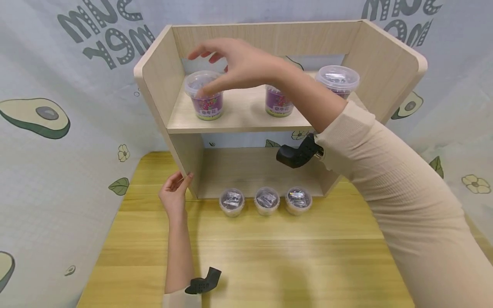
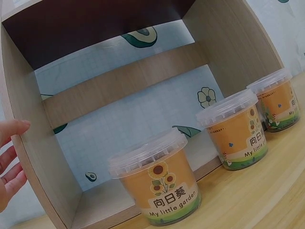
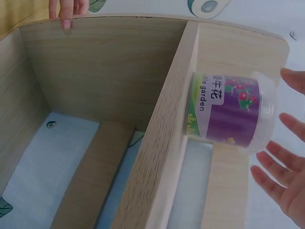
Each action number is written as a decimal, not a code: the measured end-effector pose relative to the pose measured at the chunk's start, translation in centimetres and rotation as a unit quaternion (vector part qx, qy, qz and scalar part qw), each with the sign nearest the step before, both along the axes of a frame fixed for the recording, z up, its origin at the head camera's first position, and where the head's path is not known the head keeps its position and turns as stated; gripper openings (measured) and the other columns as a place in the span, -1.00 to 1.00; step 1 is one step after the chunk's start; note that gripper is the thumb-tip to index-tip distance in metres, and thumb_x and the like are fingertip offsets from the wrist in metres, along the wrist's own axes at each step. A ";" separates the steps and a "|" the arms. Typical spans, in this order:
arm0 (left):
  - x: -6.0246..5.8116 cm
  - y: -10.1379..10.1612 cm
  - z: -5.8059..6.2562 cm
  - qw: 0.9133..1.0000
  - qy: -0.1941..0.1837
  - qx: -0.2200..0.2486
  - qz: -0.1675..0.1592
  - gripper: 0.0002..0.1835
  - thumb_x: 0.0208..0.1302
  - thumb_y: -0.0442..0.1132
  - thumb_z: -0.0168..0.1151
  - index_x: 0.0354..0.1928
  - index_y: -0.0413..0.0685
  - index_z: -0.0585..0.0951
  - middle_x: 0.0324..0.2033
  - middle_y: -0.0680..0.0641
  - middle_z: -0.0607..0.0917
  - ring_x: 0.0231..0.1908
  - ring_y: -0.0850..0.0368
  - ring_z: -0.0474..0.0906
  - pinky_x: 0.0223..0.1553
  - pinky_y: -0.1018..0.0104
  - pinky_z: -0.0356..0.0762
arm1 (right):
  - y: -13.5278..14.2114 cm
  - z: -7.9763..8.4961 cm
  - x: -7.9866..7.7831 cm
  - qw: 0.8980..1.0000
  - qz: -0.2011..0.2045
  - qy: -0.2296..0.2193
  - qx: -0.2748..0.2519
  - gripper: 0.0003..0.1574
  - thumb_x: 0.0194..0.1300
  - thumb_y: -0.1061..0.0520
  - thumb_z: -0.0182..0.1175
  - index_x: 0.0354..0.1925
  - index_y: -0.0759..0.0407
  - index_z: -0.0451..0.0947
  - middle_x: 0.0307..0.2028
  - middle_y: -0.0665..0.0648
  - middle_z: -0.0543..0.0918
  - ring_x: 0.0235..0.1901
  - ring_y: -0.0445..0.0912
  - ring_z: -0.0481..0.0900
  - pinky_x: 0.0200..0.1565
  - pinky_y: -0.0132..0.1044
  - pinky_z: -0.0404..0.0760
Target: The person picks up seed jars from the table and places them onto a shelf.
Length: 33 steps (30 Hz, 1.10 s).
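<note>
My right hand [image 1: 242, 64] is over the upper shelf, thumb and fingers spread around the lid of the left purple plastic cup [image 1: 208, 105]. In the right wrist view, the fingers [image 3: 281, 176] show a gap from this cup's clear lid [image 3: 267, 114]. The cup stands upright on the upper board. Lower down, my left hand [image 1: 175, 192] holds the front edge of the left side panel [image 1: 185, 158] of the light wooden shelf unit. Its thumb [image 2: 16, 128] lies at the panel's inner side, with the other fingers outside.
Another purple cup [image 1: 278, 102] and a third lidded cup [image 1: 339, 79] stand on the upper board, partly behind my right arm. On the wooden table [image 1: 246, 256], three orange sunflower-labelled cups [image 2: 162, 186] line the unit's lower front. A printed cloth [image 1: 77, 162] hangs behind.
</note>
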<state>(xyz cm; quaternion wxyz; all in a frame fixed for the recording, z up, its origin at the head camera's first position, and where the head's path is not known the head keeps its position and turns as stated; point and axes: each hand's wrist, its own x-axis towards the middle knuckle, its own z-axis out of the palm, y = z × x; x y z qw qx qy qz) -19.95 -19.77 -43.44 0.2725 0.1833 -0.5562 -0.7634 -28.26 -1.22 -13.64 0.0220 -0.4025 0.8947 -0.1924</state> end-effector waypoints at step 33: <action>0.2 0.1 0.2 1.000 -0.001 -0.004 -0.007 -0.80 -0.11 -0.40 0.42 -0.44 0.03 0.65 -0.48 0.14 0.68 -0.44 0.27 0.62 -0.26 0.46 0.54 | 4.3 -0.9 4.1 0.971 0.025 0.134 -0.198 -0.49 0.08 -0.07 0.29 0.00 0.07 0.50 -0.04 -0.13 0.52 -0.09 -0.32 0.40 -0.08 -0.44 0.46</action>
